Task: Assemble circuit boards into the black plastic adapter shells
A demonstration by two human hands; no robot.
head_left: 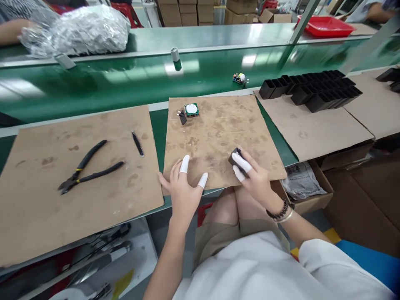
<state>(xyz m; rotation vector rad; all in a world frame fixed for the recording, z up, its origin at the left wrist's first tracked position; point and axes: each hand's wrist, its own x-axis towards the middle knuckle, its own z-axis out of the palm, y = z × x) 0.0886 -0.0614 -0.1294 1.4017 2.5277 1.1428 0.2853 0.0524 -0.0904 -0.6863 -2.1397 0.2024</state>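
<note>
My right hand (254,177) is closed around a small black plastic case (235,157) on the middle cardboard sheet (218,125). White finger cots cover some fingertips of both hands. Fingers spread, my left hand (184,187) rests at the near edge of the same sheet and holds nothing. Toward the far left of this sheet lies a green circuit board (191,109) with a white round top. Beside it is a black piece with metal plug pins (182,117). What the case contains is hidden.
Black-handled cutting pliers (90,166) and a dark pen-like tool (138,144) lie on the left cardboard. Rows of black cases (312,87) stand at right. On the green belt (125,79) sits another small board (240,78). A bagged bundle (84,31) and red tray (328,27) are beyond.
</note>
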